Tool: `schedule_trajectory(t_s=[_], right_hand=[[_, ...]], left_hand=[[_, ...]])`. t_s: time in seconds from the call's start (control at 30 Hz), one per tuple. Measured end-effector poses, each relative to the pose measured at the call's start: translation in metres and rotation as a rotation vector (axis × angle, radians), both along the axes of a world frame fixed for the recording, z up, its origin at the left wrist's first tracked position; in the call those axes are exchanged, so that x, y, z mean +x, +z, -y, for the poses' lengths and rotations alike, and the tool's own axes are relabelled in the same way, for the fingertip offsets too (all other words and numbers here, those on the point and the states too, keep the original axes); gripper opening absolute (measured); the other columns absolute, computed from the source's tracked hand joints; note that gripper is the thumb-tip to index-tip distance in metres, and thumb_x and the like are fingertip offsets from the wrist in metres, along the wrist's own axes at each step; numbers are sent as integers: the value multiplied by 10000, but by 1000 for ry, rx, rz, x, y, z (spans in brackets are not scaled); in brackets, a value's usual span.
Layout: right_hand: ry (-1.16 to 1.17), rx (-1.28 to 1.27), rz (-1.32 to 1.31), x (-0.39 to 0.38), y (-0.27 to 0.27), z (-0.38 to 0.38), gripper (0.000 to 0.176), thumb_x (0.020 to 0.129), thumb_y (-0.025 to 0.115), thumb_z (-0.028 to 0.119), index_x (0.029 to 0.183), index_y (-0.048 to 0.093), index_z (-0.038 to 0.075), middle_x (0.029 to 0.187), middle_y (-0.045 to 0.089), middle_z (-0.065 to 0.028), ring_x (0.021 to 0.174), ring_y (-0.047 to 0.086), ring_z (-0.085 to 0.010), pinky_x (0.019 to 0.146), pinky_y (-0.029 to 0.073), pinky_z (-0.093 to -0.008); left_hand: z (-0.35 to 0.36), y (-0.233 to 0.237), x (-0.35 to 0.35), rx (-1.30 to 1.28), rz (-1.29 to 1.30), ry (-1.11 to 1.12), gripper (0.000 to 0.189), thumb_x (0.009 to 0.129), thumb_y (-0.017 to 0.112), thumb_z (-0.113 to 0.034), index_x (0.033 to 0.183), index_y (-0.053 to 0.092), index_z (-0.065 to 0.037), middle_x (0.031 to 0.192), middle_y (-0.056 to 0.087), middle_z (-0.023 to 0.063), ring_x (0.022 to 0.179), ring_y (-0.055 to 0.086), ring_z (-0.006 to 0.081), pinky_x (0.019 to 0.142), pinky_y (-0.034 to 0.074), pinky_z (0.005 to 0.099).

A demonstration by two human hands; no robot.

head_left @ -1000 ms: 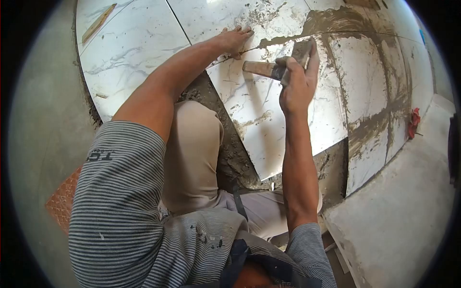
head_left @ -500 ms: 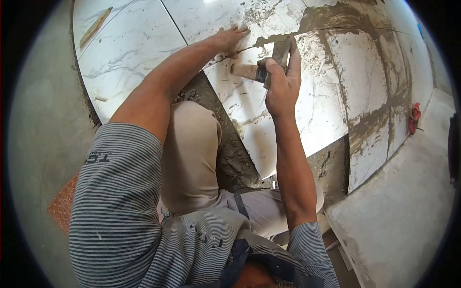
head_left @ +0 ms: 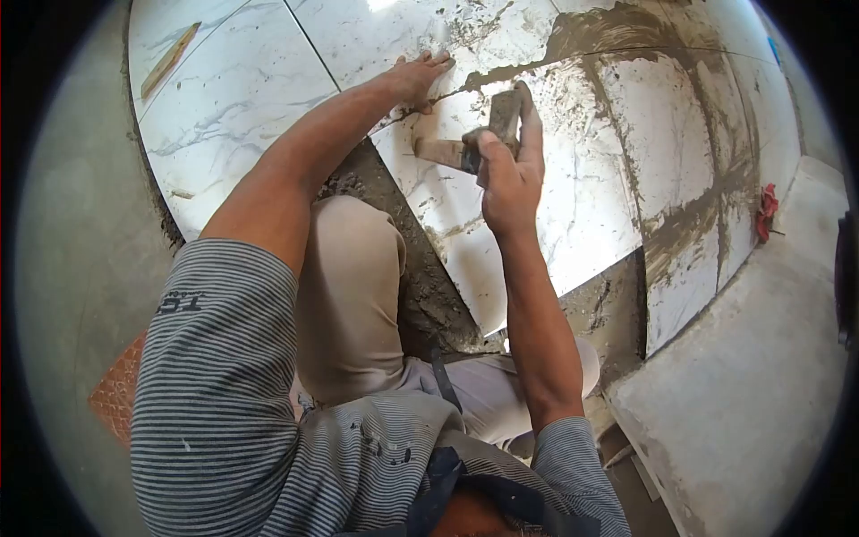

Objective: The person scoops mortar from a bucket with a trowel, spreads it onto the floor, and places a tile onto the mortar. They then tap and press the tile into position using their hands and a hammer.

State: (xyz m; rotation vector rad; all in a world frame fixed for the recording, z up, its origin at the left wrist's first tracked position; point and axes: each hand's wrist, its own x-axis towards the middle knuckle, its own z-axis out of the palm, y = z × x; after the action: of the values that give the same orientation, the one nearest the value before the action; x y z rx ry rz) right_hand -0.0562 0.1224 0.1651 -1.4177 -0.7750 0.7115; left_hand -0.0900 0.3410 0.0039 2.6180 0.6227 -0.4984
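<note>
My right hand (head_left: 512, 183) grips a mortar-smeared trowel (head_left: 504, 116) by its grey blade, thumb on the near side and fingers behind. Its wooden handle sticks out to the left over a white marbled tile (head_left: 573, 192). Flat on the tiles further up, my left hand (head_left: 419, 79) has its fingers spread, close to the mortar-smeared joint. The tile under the trowel carries specks and streaks of mortar. Along its left edge lies a strip of wet mortar (head_left: 438, 291), beside my bent knee.
Laid tiles (head_left: 242, 107) extend to the upper left, with a wood strip (head_left: 170, 61) on them. Mortar smears (head_left: 617, 31) cover tiles at the upper right. A red crumpled thing (head_left: 767, 213) lies by a raised concrete slab (head_left: 725, 376). A brown-orange tile (head_left: 118, 385) rests on the left floor.
My right hand and the trowel have shifted slightly left and toward me. My left hand stays flat on the tiles; the whole view has moved a little.
</note>
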Motion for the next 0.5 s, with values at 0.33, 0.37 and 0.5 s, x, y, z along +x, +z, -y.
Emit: schedule_trajectory(t_s=[0.33,0.37,0.5], right_hand=[[-199,57,-122,29,14,15,613,820,473,109,1379,255,-16,1089,521,-126,865,523,-142,746,455,-263],[-200,49,-124,35,6,15,613,820,473,109,1379,255,-16,1089,521,-126,865,523,-142,746,455,-263],[-234,24,-26,56,13,6,640,819,476,118,1391,221,-14,1049,528,-117,879,525,-141,771,447,-252]], left_hand=[[-3,-2,1,-14,-3,-25,1143,549,829,-218,1439,115,-153,1512,73,-1,1377,120,296,1017,224,641],[-3,-6,-1,-22,-6,-25,1143,549,829,-218,1439,115,-153,1512,73,-1,1377,120,296,1017,224,641],[-5,-5,2,0,8,-43,1155,536,836,-238,1438,119,-151,1513,70,-1,1379,110,299,1023,220,632]])
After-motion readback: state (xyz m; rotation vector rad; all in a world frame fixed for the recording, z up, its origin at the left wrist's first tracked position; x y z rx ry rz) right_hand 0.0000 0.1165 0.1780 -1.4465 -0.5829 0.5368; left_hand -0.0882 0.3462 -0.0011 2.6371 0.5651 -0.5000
